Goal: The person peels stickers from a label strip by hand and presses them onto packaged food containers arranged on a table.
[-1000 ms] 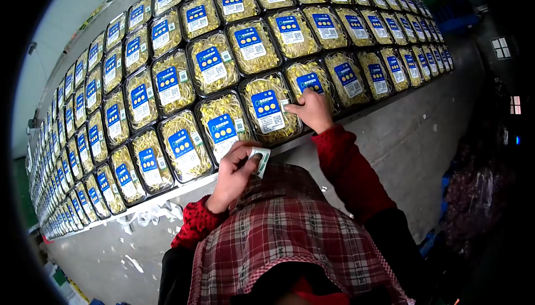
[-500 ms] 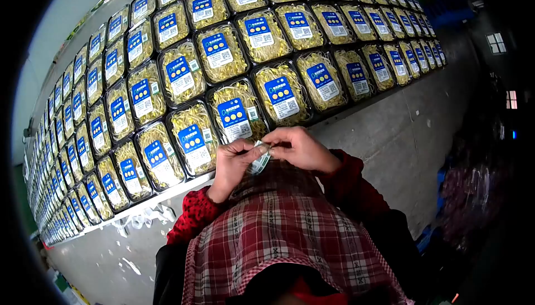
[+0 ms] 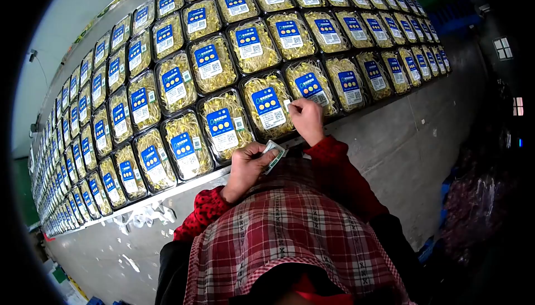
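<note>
My left hand (image 3: 249, 168) pinches a small bundle of green-and-white stickers (image 3: 275, 157) at the front edge of the table. My right hand (image 3: 307, 120) is closed, with a small white sticker (image 3: 287, 106) showing at its fingertips. It is over the right side of a bean sprout tray (image 3: 266, 127) that carries a blue-and-white label; whether the sticker touches the tray's film I cannot tell. Left of it, another bean sprout tray (image 3: 209, 103) bears a small green-and-white sticker (image 3: 239, 123) beside its main label.
Rows of packed sprout trays (image 3: 251, 48) cover the long table, whose pale front edge (image 3: 167, 193) runs before me. White strips (image 3: 146, 216) hang below that edge. Grey floor (image 3: 390, 132) lies to the right, with dark purplish bags (image 3: 473, 204) beyond.
My right hand has left the sticker bundle and moved up and forward to a tray, with a small sticker at its fingertips. My left hand keeps the bundle. The view has shifted slightly.
</note>
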Motion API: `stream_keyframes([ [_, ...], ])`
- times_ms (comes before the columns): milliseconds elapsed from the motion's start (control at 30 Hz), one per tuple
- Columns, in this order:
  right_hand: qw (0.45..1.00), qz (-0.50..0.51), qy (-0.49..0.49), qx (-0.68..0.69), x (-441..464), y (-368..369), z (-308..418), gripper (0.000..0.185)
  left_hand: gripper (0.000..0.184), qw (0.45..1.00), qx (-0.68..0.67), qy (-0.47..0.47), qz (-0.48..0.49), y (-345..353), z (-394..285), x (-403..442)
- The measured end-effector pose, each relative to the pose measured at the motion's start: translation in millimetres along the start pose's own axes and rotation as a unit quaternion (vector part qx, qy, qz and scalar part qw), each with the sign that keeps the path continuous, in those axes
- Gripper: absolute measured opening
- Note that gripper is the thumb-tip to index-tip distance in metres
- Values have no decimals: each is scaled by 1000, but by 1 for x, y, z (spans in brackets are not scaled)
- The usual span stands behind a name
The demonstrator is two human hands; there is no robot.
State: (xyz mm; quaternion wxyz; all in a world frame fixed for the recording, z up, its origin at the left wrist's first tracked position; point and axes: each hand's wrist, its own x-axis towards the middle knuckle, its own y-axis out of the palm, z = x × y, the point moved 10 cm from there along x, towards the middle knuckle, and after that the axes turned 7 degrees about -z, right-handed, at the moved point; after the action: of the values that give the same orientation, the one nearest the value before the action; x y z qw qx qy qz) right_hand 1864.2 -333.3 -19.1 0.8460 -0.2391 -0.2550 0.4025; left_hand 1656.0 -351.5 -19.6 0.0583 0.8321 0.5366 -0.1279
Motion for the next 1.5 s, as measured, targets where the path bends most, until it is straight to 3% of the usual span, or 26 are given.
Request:
stream_keyframes([
  [133,986,-11,-88,-140,-2,3,15,13,12,1000,-9,27,6,-1,-7,3],
  [200,984,4,-84,-160,2,-2,21,18,10,998,-27,51,5,-1,-12,6],
  [267,967,75,47,-239,8,-5,-2,24,9,998,-18,64,-15,-3,-18,9],
  [333,990,127,24,52,-5,-11,12,27,9,996,-31,81,-19,-2,-21,16],
  [400,932,266,14,246,-39,-8,53,22,9,998,-7,64,9,7,-20,16],
  [467,938,294,-3,184,-53,-25,75,17,9,998,-45,36,22,19,-12,21],
  [533,948,245,-23,202,-48,-38,71,16,8,997,-72,27,5,27,-10,25],
  [600,925,260,94,260,-49,-39,47,14,12,996,-85,28,-6,37,-13,29],
  [667,932,251,86,246,-48,-44,36,12,16,996,-77,-42,14,48,-1,33],
  [867,961,218,58,161,-27,-60,5,10,17,998,-51,-20,19,80,-10,38],
  [933,973,200,-46,109,-18,-66,18,8,16,998,-48,-46,20,83,-8,39],
  [967,974,175,-105,100,-14,-70,28,7,14,999,-34,-10,15,82,-7,43],
  [1100,969,150,-193,31,-10,-75,39,5,12,998,-49,-41,7,85,-2,45],
  [1133,968,153,-195,34,-9,-74,37,5,12,998,-45,-50,-4,83,2,46],
  [1233,974,168,-69,134,0,-71,9,2,10,997,-51,-50,-21,88,3,50],
  [1367,953,259,-50,150,12,-72,-4,7,9,998,-46,-34,-38,104,-11,56],
  [1467,955,236,-122,131,21,-85,-4,5,12,996,-32,-56,-57,113,-6,53],
  [1500,957,225,-72,168,29,-84,-22,4,13,996,-9,-55,-68,114,-8,51],
])
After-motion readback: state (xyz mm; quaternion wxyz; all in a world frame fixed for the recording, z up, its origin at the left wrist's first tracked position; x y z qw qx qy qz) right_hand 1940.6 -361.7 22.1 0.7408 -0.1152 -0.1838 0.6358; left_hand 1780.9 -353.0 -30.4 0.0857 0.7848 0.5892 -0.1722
